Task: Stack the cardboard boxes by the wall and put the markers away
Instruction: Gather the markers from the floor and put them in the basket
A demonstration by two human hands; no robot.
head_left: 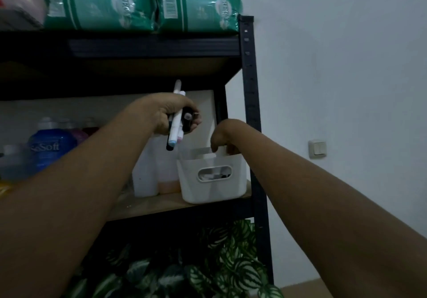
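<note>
My left hand (171, 115) is raised in front of the shelf and grips a bundle of markers (176, 117), white barrels with coloured and black caps, held upright. My right hand (225, 138) hangs over the open top of a white plastic bin (212, 189), fingers curled downward into it; whether they hold anything is hidden. The bin stands at the right end of a wooden shelf board (161, 205). Through its handle slot (214, 174) some dark and white items show inside. No cardboard boxes are clearly in view.
A black metal rack post (250, 94) runs beside the bin. Green wrapped packs (143, 8) lie on the top shelf. Bottles, one blue (49, 149), and white jugs (147, 177) stand left of the bin. Leaf-patterned fabric (196, 263) fills the lower shelf. A wall switch (318, 149) is at right.
</note>
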